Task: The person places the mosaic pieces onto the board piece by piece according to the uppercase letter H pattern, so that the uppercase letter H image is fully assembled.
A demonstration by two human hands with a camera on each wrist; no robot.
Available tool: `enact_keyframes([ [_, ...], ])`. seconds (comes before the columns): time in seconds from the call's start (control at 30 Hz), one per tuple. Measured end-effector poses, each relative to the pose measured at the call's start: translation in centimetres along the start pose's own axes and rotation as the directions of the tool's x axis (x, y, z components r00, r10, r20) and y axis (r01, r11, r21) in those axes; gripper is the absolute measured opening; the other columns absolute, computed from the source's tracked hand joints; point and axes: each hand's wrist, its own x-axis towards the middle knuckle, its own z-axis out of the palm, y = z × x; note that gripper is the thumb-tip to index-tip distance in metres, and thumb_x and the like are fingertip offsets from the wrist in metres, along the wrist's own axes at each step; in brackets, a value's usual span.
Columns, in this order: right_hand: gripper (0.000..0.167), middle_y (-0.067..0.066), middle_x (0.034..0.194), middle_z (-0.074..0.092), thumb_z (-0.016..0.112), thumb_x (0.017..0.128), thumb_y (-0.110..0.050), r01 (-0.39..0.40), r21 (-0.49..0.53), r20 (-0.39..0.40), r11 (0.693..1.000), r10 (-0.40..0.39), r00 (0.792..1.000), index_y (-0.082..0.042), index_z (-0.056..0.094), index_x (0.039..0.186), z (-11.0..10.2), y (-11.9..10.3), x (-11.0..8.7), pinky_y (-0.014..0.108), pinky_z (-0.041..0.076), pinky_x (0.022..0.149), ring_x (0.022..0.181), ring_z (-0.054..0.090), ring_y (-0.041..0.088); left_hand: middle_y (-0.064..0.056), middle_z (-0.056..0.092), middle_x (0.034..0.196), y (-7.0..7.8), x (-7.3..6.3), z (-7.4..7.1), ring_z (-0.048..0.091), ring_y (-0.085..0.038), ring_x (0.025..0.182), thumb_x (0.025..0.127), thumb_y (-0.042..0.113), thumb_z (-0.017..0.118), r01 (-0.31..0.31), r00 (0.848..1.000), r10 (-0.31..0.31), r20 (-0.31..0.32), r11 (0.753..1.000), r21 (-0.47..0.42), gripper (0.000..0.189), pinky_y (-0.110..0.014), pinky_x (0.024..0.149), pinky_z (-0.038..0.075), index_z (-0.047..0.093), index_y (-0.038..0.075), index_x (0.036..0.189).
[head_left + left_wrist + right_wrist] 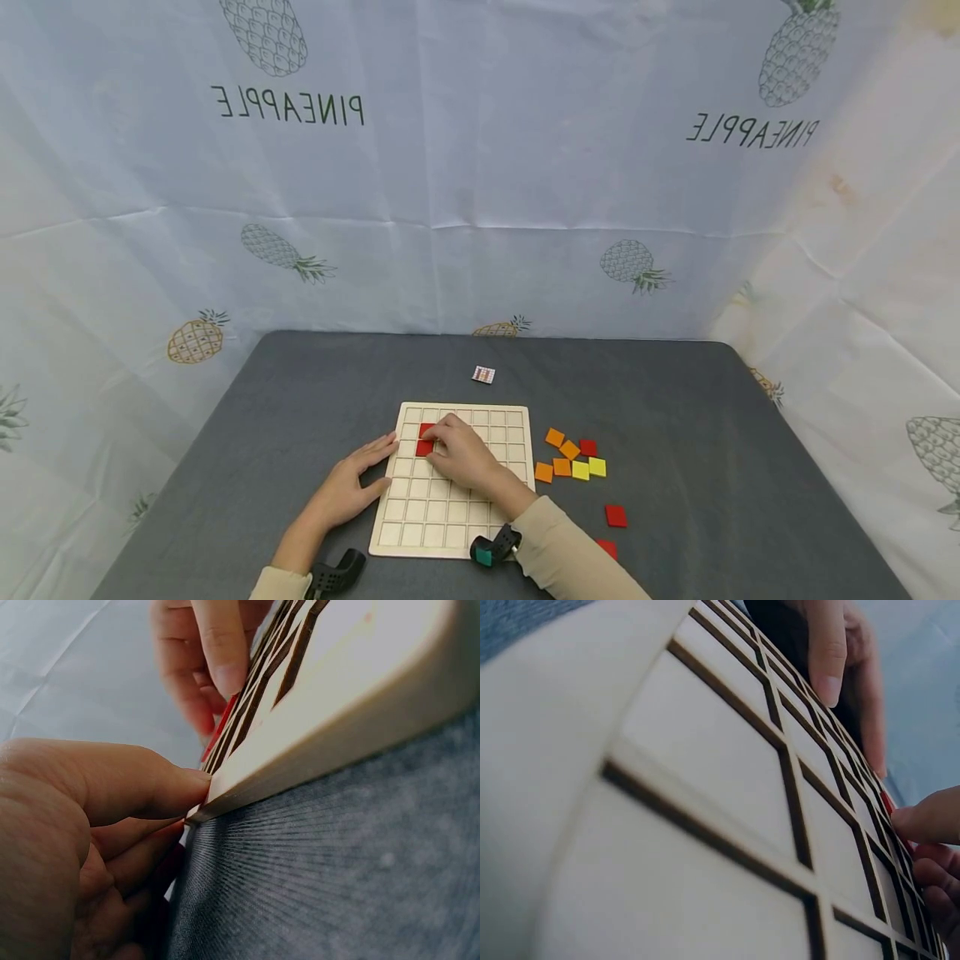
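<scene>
The lower red tile (424,448) lies on the wooden grid board (413,533), under the fingertips of the right hand (465,457) and just ahead of the left hand's thumb, to its right. The right thumb is at its near side and a forefinger at its far side, the two apparently clamped on its edges; such a low grip probably lets so thin a piece be squared to its cell. It looks square, so no long axis stands out; its sides run with the grid lines. The upper red tile (426,429) sits just beyond it, beside the right forefinger.

The left hand (347,487) rests at the board's left edge, fingers long and thumb well apart from them, likely to keep the board from sliding as the other hand works. The board lies flat between the arms, its long axis seemingly pointing away from the person.

Right of the right hand, beyond the board's edge, orange tiles (562,467), a loose red tile (588,447) and yellow tiles (597,467) lie loosely grouped, perhaps for easy reach. Nearer the right sleeve (573,550) are two more red tiles (616,517), one partly hidden by it. Farther out, ahead of both hands, a small patterned card (483,375) lies on the dark table (675,417).
</scene>
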Motion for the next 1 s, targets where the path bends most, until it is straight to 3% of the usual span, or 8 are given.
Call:
enact_keyframes([
  [0.27, 0.028, 0.000, 0.106, 0.060, 0.065, 0.086, -0.015, 0.012, 0.038, -0.029, 0.999, -0.011, 1.000, -0.010, 0.067, 0.114, -1.4, 0.0, -1.0, 0.021, 0.049, 0.076, 0.088, 0.055, 0.009, -0.003, 0.047, 0.145, 0.0, -0.1, 0.1, 0.042, -0.031, 0.134, 0.088, 0.026, 0.066, 0.020, 1.000, -0.020, 0.003, 1.000, -0.001, 0.050, -0.056, 0.103, 0.037, 0.055, 0.011, 0.135],
  [0.53, 0.035, 0.005, 0.117, 0.060, 0.067, 0.087, -0.014, 0.027, 0.102, -0.063, 0.994, -0.021, 0.998, -0.005, 0.062, 0.121, -4.6, 0.8, -3.2, 0.032, 0.053, 0.084, 0.102, 0.061, 0.024, -0.002, 0.045, 0.146, -0.1, 0.0, 0.1, 0.041, -0.031, 0.135, 0.089, 0.026, 0.066, 0.020, 1.000, -0.020, 0.007, 1.000, -0.004, 0.051, -0.056, 0.103, 0.037, 0.054, 0.011, 0.136],
  [0.7, 0.038, 0.008, 0.119, 0.060, 0.068, 0.086, -0.011, 0.018, 0.117, -0.127, 0.993, -0.003, 0.992, -0.002, 0.061, 0.123, -7.1, 2.5, -5.4, 0.043, 0.053, 0.086, 0.104, 0.061, 0.027, -0.003, 0.045, 0.146, -0.1, 0.0, 0.1, 0.040, -0.031, 0.135, 0.089, 0.027, 0.065, 0.011, 1.000, -0.011, 0.009, 1.000, -0.005, 0.051, -0.056, 0.103, 0.037, 0.053, 0.011, 0.136],
  [1.0, 0.040, 0.007, 0.118, 0.062, 0.071, 0.084, -0.013, -0.110, 0.046, -0.225, 0.993, 0.117, 0.967, -0.005, 0.062, 0.122, -10.7, 7.1, -9.7, 0.043, 0.053, 0.083, 0.102, 0.062, 0.026, -0.003, 0.045, 0.146, -0.1, 0.0, 0.1, 0.040, -0.032, 0.135, 0.089, 0.027, 0.065, 0.012, 1.000, -0.012, 0.009, 1.000, -0.004, 0.052, -0.057, 0.103, 0.036, 0.053, 0.010, 0.137],
])
